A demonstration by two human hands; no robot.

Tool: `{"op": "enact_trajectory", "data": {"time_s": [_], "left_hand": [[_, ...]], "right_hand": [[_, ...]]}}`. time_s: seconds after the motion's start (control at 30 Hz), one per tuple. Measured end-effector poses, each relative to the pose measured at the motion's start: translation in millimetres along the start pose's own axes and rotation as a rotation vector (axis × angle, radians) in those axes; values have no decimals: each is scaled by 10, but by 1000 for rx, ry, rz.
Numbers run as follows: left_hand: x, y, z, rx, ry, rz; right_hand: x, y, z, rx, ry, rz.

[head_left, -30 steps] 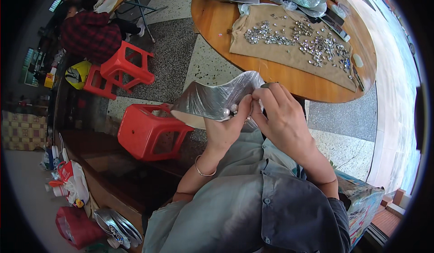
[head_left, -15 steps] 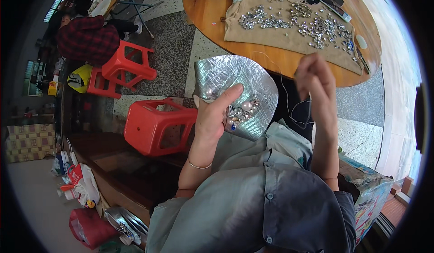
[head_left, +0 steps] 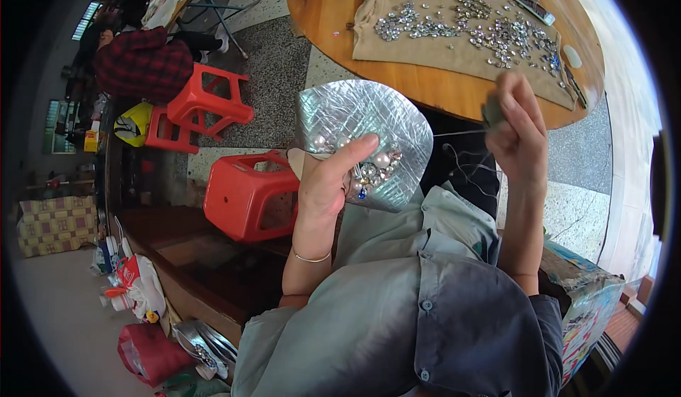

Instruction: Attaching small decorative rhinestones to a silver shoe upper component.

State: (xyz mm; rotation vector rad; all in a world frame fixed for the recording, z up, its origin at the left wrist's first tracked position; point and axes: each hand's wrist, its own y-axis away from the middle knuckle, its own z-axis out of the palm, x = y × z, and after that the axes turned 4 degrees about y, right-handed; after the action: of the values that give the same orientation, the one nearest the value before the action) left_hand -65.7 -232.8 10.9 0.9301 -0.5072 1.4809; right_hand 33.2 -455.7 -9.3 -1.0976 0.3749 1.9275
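— What was the left hand (head_left: 328, 184) doing?

— It gripped a silvery fan-shaped piece (head_left: 365, 131) by its near edge, thumb pressed across the front and the other fingers hidden behind it. Under the thumb sat a cluster of pearls and gems (head_left: 369, 170), fixed to the near part of the silvery surface, with one small blue stone at the near end of it.

— And the right hand (head_left: 516, 131)?

— Raised to the right, well apart from the fan piece, fingertips pinched together on something small and dark (too blurred to say what). A thin thread (head_left: 457, 133) ran from those fingertips leftward to the fan's right edge, pulled taut.

— Where was all this, relative to the room?

— Held up in front of the person's chest, above the lap. Beyond it stood a round wooden table (head_left: 425, 88), and on that lay a tan cloth (head_left: 461, 53) strewn with many loose silver beads and stones (head_left: 496, 35).

— Anything to the left?

— A red plastic stool (head_left: 245, 198) just to the left of the wrist, lower down on the floor. Two more red stools (head_left: 195, 110) stood farther off, and beside them sat another person in a red checked shirt (head_left: 138, 60). A thin bangle (head_left: 312, 257) circled the left wrist.
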Motion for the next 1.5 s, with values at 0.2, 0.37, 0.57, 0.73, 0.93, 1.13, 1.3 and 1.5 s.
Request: {"op": "enact_trajectory", "data": {"time_s": [0.2, 0.37, 0.57, 0.73, 0.93, 1.13, 1.3, 1.5], "left_hand": [[-23, -18, -16, 74, -53, 137], [-49, 8, 90, 73, -210, 250], [-86, 86, 253, 87, -282, 216], [-56, 129, 319, 87, -278, 215], [-55, 157, 328, 102, -297, 209], [-60, 164, 319, 87, -308, 237], [-79, 157, 293, 70, -305, 244], [-138, 211, 309, 66, -651, 397]], "right_hand": [[55, 256, -248, 419, 583, -25], [-144, 363, -10, 647, 1054, -544], [99, 299, 659, 179, 1039, -353], [256, 238, 688, 189, 1032, -336], [262, 250, 689, 190, 962, -260], [274, 248, 689, 178, 959, -268], [271, 231, 673, 159, 994, -331], [225, 239, 658, 141, 1045, -297]]}}
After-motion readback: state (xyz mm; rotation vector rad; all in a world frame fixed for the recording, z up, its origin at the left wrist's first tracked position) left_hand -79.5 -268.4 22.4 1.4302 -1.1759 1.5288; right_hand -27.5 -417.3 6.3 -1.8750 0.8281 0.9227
